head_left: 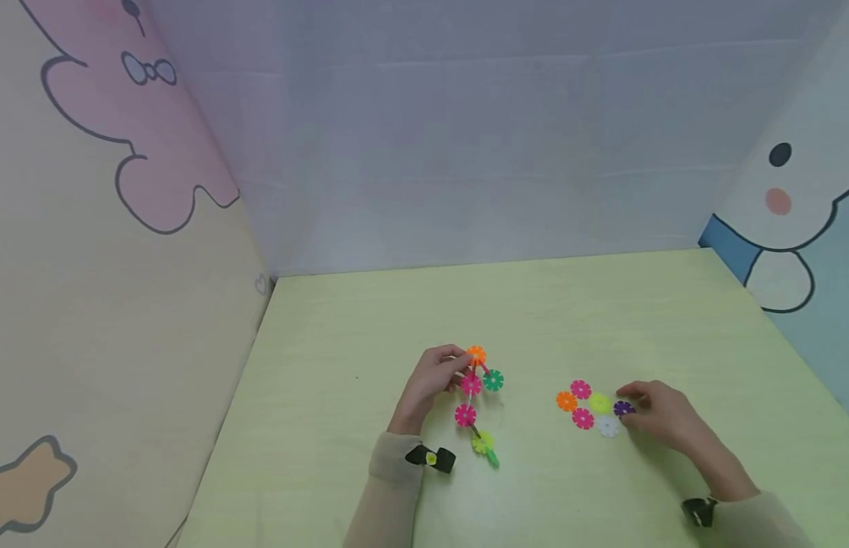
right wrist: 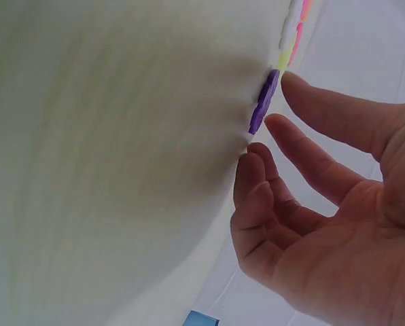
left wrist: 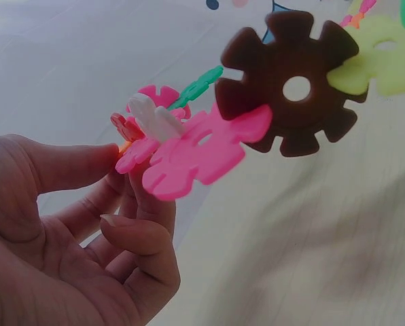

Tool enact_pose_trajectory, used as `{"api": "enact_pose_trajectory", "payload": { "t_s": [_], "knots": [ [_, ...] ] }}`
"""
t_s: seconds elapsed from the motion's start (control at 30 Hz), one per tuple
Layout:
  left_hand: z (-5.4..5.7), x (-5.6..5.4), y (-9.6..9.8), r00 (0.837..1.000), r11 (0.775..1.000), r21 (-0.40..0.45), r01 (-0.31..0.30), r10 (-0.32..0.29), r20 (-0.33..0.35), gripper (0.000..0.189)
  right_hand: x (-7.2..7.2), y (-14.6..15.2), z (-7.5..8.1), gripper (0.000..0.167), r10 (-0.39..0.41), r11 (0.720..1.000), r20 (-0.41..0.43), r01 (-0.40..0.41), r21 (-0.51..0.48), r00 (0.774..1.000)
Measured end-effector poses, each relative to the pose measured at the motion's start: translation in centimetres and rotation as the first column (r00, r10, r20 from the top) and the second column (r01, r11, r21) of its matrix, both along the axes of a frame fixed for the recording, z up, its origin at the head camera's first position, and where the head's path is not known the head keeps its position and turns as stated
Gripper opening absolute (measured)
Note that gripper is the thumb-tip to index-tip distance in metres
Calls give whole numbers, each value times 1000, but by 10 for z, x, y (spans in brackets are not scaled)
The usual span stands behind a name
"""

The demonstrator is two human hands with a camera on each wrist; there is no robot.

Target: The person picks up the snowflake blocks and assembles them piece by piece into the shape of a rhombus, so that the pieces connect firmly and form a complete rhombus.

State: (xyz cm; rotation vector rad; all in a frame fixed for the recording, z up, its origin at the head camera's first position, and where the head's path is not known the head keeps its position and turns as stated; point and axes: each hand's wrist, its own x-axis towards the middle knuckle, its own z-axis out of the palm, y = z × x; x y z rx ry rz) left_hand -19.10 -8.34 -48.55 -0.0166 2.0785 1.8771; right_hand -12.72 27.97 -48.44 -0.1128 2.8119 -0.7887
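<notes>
My left hand (head_left: 434,378) pinches the orange notched disc (head_left: 476,355) between thumb and fingers. This disc belongs to a linked chain of snowflake discs: a green disc (head_left: 494,380), a pink disc (head_left: 471,384), another pink disc (head_left: 465,415) and a yellow disc (head_left: 482,442). In the left wrist view, a brown disc (left wrist: 257,88) and a white disc (left wrist: 147,114) join the chain edgewise. My right hand (head_left: 664,415) is at a purple disc (head_left: 624,409) lying on the table. Its thumb and index finger are spread about the disc; firm contact cannot be made out.
Beside the purple disc lie several loose discs flat on the pale table (head_left: 329,320): an orange one (head_left: 566,401), pink ones, a yellow one (head_left: 600,403) and a white one (head_left: 608,426). A light curtain (head_left: 465,152) hangs behind the table, with cartoon-printed walls on both sides.
</notes>
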Motion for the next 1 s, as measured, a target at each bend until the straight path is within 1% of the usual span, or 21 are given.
{"api": "enact_pose_trajectory", "payload": {
  "t_s": [0.2, 0.37, 0.63, 0.83, 1.0],
  "knots": [
    [2, 0, -1, 1000, 1000, 19, -3, 3, 0, 16, -1, 2, -2, 32, 20, 1000, -2, -20, 17, 1000],
    [1, -1, -2, 1000, 1000, 11, -5, 5, 3, 16, 0, 2, -1, 28, 30, 999, -15, -30, 32, 999],
    [1, -2, -4, 999, 999, 29, -28, 27, 29, 16, 0, 3, -2, 26, -16, 1000, 17, 16, -4, 1000],
    [0, -2, -5, 999, 998, 37, -41, 40, 26, 17, 2, 3, -1, 22, -10, 999, 11, 10, -32, 1000],
    [-1, -3, -6, 999, 999, 36, -41, 41, 19, 16, 1, 4, 1, 15, -21, 998, 36, 23, -55, 999]
  ]
}}
